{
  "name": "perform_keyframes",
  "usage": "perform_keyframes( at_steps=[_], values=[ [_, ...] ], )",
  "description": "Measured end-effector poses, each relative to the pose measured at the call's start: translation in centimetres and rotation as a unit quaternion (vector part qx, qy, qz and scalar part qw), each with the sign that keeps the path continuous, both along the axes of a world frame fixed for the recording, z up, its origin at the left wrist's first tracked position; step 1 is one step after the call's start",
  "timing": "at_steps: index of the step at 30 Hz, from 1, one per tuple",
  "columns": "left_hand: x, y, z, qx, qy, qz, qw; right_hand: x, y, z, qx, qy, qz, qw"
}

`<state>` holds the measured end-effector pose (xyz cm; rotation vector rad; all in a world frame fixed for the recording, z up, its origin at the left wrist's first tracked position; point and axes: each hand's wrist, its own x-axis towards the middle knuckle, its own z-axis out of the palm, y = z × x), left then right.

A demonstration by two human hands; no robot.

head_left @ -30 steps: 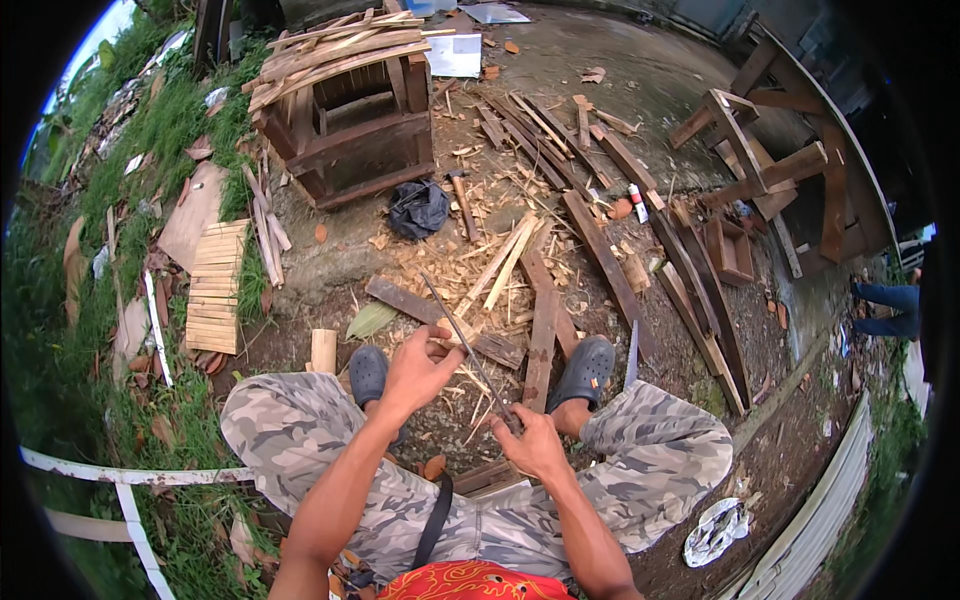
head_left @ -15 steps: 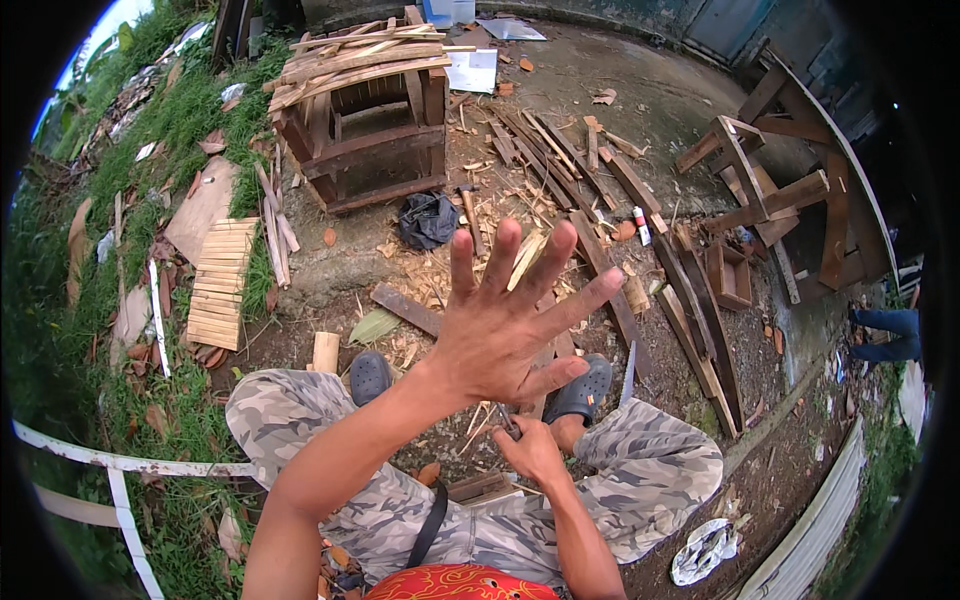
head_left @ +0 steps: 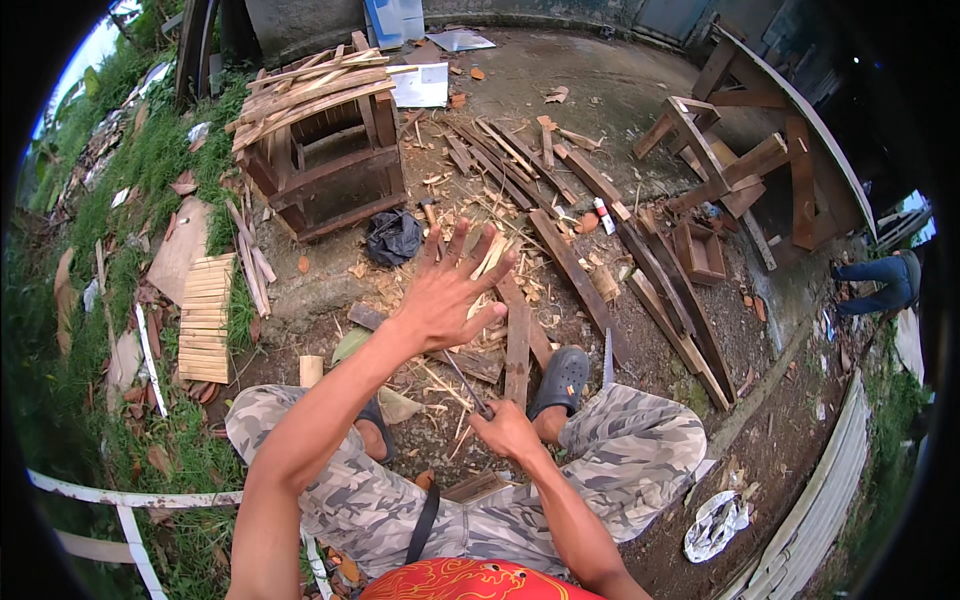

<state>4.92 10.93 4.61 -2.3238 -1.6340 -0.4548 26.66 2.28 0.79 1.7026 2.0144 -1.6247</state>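
Observation:
My left hand point(head_left: 446, 300) is raised over the wood-strewn ground, fingers spread and nothing held. Below and to the right of it, my right hand point(head_left: 508, 431) is wrapped round the handle of a knife point(head_left: 466, 383). Its narrow dark blade slants up and left, with the tip near a short wood block; my left forearm partly covers that area. Pale split sticks point(head_left: 492, 256) show just behind the left fingers. Dark planks point(head_left: 517, 345) lie between my feet, right of the blade.
A wooden stand point(head_left: 335, 165) piled with slats is at the far left, a black plastic bag point(head_left: 392, 237) beside it. Long boards point(head_left: 680, 300) and a saw blade point(head_left: 608, 357) lie right. Wooden frames point(head_left: 715, 160) stand beyond. Another person's legs point(head_left: 872, 284) appear far right.
My left hand has moved down and away from the camera, fingers still spread. The knife's blade now shows more clearly. The whole view has shifted slightly.

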Motion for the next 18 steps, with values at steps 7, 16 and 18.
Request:
perform_keyframes(
  at_steps=[7,16,18],
  values=[
    [-0.6,1.2,-0.5,-0.064,-0.004,-0.002,0.998,-0.2,1.1,-1.2,0.037,0.035,0.004,0.999],
    [-2.7,1.8,-1.3,-0.132,-0.051,0.061,0.988,-2.8,1.4,-2.1,0.063,0.022,0.010,0.998],
    [-4.0,1.4,-0.3,-0.033,-0.101,0.056,0.993,-3.1,1.7,-2.3,0.071,0.061,-0.021,0.995]
  ],
)
